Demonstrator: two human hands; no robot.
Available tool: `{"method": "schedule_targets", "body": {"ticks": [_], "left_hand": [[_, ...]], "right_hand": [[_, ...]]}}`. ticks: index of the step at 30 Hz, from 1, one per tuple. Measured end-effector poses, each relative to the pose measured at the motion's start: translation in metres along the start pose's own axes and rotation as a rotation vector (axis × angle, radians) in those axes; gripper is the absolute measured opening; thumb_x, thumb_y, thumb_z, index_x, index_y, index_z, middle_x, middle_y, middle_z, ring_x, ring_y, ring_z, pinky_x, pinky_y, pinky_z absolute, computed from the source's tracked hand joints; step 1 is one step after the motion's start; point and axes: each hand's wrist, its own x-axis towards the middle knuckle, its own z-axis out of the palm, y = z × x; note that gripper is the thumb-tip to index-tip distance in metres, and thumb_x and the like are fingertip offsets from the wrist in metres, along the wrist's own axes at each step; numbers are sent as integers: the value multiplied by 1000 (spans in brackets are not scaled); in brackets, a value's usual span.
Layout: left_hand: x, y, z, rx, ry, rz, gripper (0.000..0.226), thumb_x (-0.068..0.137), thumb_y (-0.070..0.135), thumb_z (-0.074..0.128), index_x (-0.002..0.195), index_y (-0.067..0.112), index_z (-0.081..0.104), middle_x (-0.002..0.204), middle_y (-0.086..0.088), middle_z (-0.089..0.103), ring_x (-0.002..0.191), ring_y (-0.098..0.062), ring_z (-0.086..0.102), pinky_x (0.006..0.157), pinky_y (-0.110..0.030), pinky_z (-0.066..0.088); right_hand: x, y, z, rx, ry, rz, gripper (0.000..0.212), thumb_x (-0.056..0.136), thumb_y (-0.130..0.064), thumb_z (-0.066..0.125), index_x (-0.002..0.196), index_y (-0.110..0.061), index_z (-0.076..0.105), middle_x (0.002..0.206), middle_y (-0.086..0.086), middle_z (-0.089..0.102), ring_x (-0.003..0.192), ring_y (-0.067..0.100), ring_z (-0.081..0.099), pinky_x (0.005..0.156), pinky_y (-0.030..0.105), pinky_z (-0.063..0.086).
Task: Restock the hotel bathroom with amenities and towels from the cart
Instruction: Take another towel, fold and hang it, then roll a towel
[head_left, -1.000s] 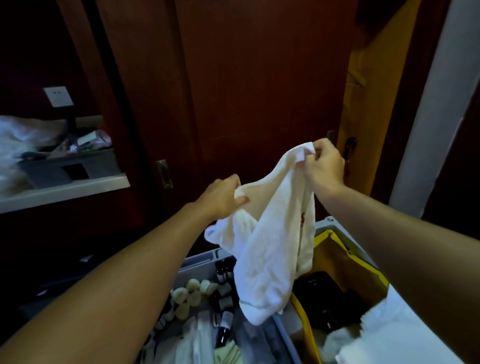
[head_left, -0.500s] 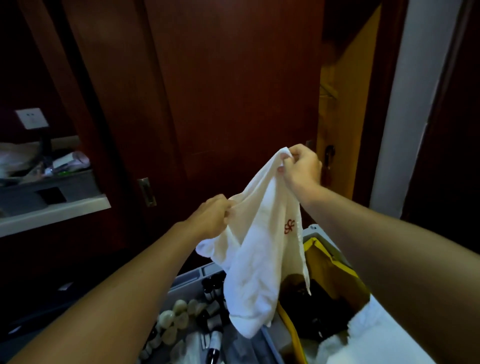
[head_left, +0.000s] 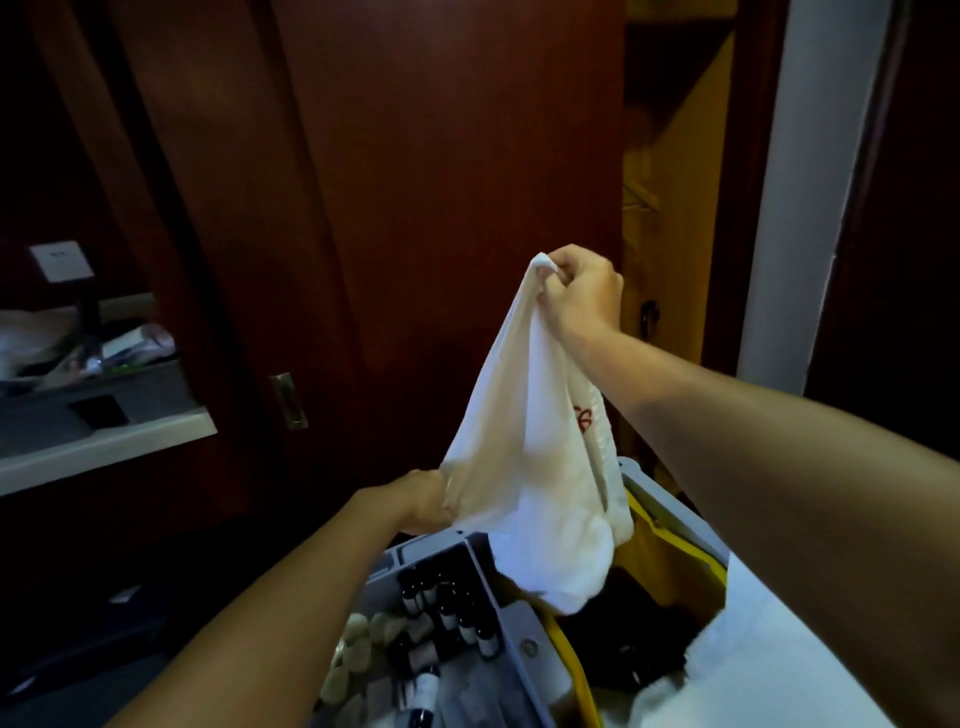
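A white towel (head_left: 530, 467) with a small red embroidered mark hangs in the air above the cart. My right hand (head_left: 582, 296) pinches its top corner, held high near the door edge. My left hand (head_left: 423, 501) grips its lower left edge, just above the cart's grey tray (head_left: 511, 644). The towel's bottom droops over the tray's right wall and the yellow bag (head_left: 670, 540). Small dark bottles (head_left: 447, 603) and pale round amenities (head_left: 358, 649) fill the tray.
A dark red wooden door (head_left: 441, 208) stands straight ahead with a brass latch plate (head_left: 288, 400) on its edge. White linen (head_left: 753, 670) lies at the cart's right. A white counter (head_left: 104, 452) with clutter is at the left, and a white door frame (head_left: 810, 197) at the right.
My right hand has lifted the towel's corner higher while my left hand dropped lower toward the tray, stretching the towel more upright. The view has shifted a little.
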Motion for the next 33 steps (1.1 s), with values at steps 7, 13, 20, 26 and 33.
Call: {"method": "schedule_targets", "body": {"ticks": [7, 13, 20, 26, 33], "left_hand": [[4, 0, -15, -92, 206, 83, 22, 92, 10, 48, 112, 15, 55, 120, -10, 47, 107, -32, 53, 92, -38, 46], [3, -11, -46, -208, 550, 113, 20, 81, 4, 59, 90, 20, 52, 104, 0, 49, 91, -23, 53, 77, -36, 47], [8, -25, -66, -93, 529, 131, 24, 84, 2, 60, 89, 22, 72, 100, -1, 68, 94, -26, 64, 79, -37, 55], [-6, -32, -83, 245, 351, -99, 23, 88, 2, 54, 101, 17, 66, 111, -8, 60, 92, -28, 59, 72, -36, 49], [-9, -34, -106, -274, 656, -204, 27, 79, 2, 44, 71, 15, 66, 90, -15, 64, 85, -37, 61, 70, -36, 47]], "right_hand": [[2, 13, -12, -74, 51, 6, 19, 100, -21, 55, 93, -17, 71, 85, -2, 67, 79, 13, 62, 57, 20, 40], [3, 25, -26, -118, 106, 53, 24, 101, -19, 50, 87, -12, 68, 85, 4, 65, 75, 17, 59, 57, 24, 41], [4, 29, -32, -117, 115, 66, 23, 103, -20, 50, 89, -13, 68, 82, -3, 58, 71, 11, 54, 54, 20, 38], [7, 30, -37, -146, 153, 91, 24, 103, -19, 50, 90, -7, 66, 89, 9, 64, 78, 25, 57, 64, 36, 45], [5, 27, -35, -123, 170, 157, 20, 105, -20, 46, 100, -11, 63, 95, 2, 58, 84, 19, 55, 67, 26, 39]]}}
